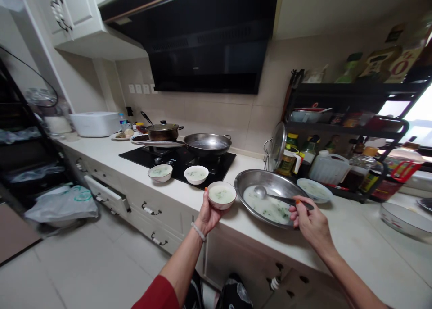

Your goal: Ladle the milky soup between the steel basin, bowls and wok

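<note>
My left hand (208,216) holds a small white bowl (222,205) of pale soup with green bits, at the counter's front edge. Right beside it stands a wide steel basin (243,177) with more of the same soup. A ladle (278,198) with a dark handle is gripped in my right hand (305,219), its metal head over the soup in the basin. Two more filled bowls, a left one (160,178) and a right one (196,181), sit by the front of the cooktop. Behind the basin on the right is another bowl of soup (315,196).
On the black cooktop (175,167) stand a steel wok (207,141) and a lidded pot (163,132). A black rack (351,129) with bottles and jars fills the right back. A large white bowl (405,223) sits far right. One drawer (106,193) below is pulled out.
</note>
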A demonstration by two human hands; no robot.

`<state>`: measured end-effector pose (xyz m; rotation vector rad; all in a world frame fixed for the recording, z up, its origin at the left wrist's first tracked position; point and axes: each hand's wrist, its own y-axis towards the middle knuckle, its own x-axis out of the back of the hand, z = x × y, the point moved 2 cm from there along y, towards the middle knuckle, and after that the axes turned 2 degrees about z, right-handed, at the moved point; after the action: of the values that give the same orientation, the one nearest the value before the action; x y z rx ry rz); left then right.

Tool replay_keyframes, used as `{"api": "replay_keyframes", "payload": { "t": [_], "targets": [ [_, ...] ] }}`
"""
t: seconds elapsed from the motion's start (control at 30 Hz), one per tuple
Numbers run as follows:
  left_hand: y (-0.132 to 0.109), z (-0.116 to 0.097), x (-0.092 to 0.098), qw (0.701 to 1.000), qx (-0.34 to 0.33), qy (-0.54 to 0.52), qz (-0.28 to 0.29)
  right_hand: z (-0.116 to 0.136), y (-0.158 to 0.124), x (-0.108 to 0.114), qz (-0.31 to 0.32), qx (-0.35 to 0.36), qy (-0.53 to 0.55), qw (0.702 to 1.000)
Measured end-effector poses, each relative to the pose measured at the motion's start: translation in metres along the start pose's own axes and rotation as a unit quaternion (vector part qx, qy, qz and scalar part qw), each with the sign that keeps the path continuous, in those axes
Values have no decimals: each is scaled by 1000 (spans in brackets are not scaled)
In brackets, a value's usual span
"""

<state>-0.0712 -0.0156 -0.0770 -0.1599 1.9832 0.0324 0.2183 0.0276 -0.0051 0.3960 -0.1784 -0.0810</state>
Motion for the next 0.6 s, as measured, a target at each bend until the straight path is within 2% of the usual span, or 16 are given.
{"api": "replay_keyframes", "payload": {
  "t": [0.07,0.2,0.6],
  "targets": [
    [0,0,0,1000,1,4,2,2,-1,-2,-3,-32,43,999],
    [1,0,2,1000,4,7,5,3,1,-1,-56,-94,119,987],
    [-2,0,-5,1000,5,3,-15,9,1,7,-70,-104,162,979]
  ]
}}
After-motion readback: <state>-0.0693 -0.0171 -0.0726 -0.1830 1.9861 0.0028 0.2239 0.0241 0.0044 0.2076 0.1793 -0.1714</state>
